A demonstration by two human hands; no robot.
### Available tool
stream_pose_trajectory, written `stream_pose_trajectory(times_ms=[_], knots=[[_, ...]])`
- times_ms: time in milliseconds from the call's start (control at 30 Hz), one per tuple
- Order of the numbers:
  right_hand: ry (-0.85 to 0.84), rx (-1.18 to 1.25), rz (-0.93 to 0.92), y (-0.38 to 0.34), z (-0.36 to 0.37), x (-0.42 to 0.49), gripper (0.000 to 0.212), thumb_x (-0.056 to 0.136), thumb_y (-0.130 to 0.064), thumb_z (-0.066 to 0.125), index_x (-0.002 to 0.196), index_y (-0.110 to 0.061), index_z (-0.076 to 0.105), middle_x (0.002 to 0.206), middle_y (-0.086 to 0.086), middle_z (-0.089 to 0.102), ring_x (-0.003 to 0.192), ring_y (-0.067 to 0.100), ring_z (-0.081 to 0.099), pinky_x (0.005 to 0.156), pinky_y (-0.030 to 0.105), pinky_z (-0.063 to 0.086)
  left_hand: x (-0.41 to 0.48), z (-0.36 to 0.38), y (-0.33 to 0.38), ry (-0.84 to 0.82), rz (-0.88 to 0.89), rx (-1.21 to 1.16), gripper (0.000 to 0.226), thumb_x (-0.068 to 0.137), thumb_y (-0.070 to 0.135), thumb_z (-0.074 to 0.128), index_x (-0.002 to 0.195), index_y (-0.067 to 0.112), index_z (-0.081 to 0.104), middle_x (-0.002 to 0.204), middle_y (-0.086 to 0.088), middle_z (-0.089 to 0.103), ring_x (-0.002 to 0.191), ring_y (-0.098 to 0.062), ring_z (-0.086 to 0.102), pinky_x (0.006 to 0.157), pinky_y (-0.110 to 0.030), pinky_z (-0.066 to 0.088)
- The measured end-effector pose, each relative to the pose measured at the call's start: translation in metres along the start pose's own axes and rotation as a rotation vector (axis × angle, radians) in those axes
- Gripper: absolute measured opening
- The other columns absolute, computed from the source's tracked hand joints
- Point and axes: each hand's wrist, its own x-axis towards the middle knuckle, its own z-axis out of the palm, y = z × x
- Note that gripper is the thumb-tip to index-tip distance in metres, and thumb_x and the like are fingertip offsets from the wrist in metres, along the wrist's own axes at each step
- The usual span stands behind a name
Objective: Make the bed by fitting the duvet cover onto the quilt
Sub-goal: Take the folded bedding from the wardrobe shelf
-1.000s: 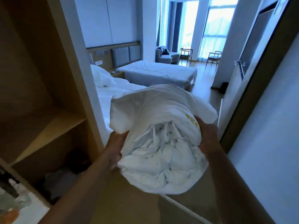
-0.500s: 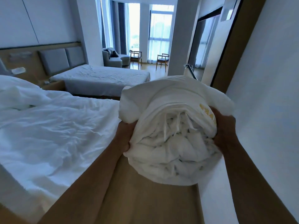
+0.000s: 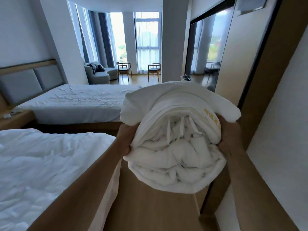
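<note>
Rolled bedding carried in beside the near bed

The white bundle is held chest-high between both arms, left hand and right hand clasping its sides, probably to keep the roll from unravelling before reaching the near bed.

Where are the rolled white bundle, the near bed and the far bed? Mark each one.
rolled white bundle [image 3: 176,157], head view, on the crumpled end that faces the camera.
near bed [image 3: 43,164], head view, on its wrinkled white bedding.
far bed [image 3: 80,100], head view, on its flat top sheet.
</note>
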Motion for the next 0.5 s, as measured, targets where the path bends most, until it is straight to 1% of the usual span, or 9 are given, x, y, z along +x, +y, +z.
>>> stream_pose_trajectory(times_ms=[67,100,167,267,300,333,367,433,500], knots=[[-0.025,0.041,0.026,0.016,0.033,0.069,0.03,0.076,-0.026,0.085,0.105,-0.026,0.076,0.098,-0.002,0.078,0.09,0.02,0.074,0.066,0.035,0.061,0.072,0.012,0.007,0.021,0.006,0.016,0.063,0.04,0.06,0.087,0.094,0.031,0.076,0.094,0.007,0.078,0.087,-0.011,0.074,0.071,-0.031,0.056],[-0.032,0.056,0.05,0.024,0.051,0.104,0.031,0.075,-0.025,0.085,0.104,-0.024,0.076,0.098,0.0,0.078,0.091,0.022,0.074,0.069,0.039,0.061,0.108,0.017,0.011,0.025,0.016,0.028,0.064,0.042,0.061,0.086,0.097,0.03,0.075,0.095,0.008,0.078,0.087,-0.01,0.074,0.07,-0.029,0.055],[-0.029,0.066,0.095,0.041,0.086,0.172,0.039,0.076,-0.022,0.085,0.114,-0.017,0.074,0.104,0.004,0.077,0.095,0.026,0.073,0.074,0.044,0.061,0.176,0.026,0.016,0.038,0.042,0.061,0.065,0.047,0.062,0.085,0.102,0.029,0.074,0.097,0.01,0.078,0.089,-0.008,0.073,0.073,-0.028,0.054],[-0.095,0.088,0.149,0.07,0.134,0.259,0.048,0.081,-0.025,0.081,0.124,-0.011,0.069,0.11,0.008,0.073,0.098,0.027,0.07,0.069,0.038,0.059,0.273,0.034,0.02,0.096,0.073,0.065,0.07,0.048,0.062,0.086,0.107,0.028,0.072,0.099,0.01,0.077,0.094,-0.011,0.073,0.08,-0.031,0.055],[-0.091,0.105,0.164,0.077,0.137,0.272,0.049,0.079,-0.029,0.082,0.123,-0.012,0.069,0.107,0.008,0.073,0.096,0.027,0.069,0.066,0.036,0.058,0.289,0.041,0.02,0.101,0.098,0.075,0.073,0.047,0.062,0.086,0.109,0.028,0.071,0.1,0.01,0.077,0.096,-0.012,0.072,0.081,-0.03,0.055],[-0.134,0.109,0.194,0.093,0.157,0.306,0.049,0.076,-0.033,0.083,0.119,-0.014,0.071,0.107,0.007,0.073,0.094,0.026,0.069,0.066,0.035,0.057,0.332,0.041,0.016,0.125,0.128,0.067,0.075,0.047,0.063,0.086,0.111,0.027,0.07,0.102,0.009,0.076,0.098,-0.013,0.071,0.082,-0.03,0.054],[-0.176,0.101,0.201,0.107,0.179,0.342,0.048,0.072,-0.037,0.086,0.114,-0.017,0.073,0.108,0.006,0.072,0.095,0.026,0.069,0.071,0.037,0.057,0.376,0.043,0.017,0.147,0.16,0.067,0.078,0.047,0.064,0.085,0.113,0.026,0.069,0.105,0.008,0.075,0.101,-0.013,0.07,0.086,-0.032,0.054],[-0.163,0.103,0.21,0.117,0.199,0.375,0.05,0.064,-0.044,0.09,0.106,-0.023,0.074,0.113,0.006,0.071,0.102,0.027,0.066,0.084,0.043,0.055,0.419,0.052,0.024,0.147,0.168,0.128,0.08,0.046,0.067,0.084,0.113,0.025,0.069,0.106,0.007,0.075,0.102,-0.014,0.069,0.093,-0.038,0.055],[-0.174,0.085,0.197,0.141,0.247,0.441,0.047,0.066,-0.042,0.089,0.106,-0.023,0.074,0.112,0.008,0.071,0.104,0.028,0.067,0.084,0.044,0.056,0.51,0.049,0.021,0.162,0.158,0.128,0.075,0.044,0.069,0.081,0.106,0.027,0.072,0.098,0.01,0.076,0.098,-0.013,0.07,0.095,-0.041,0.056]])
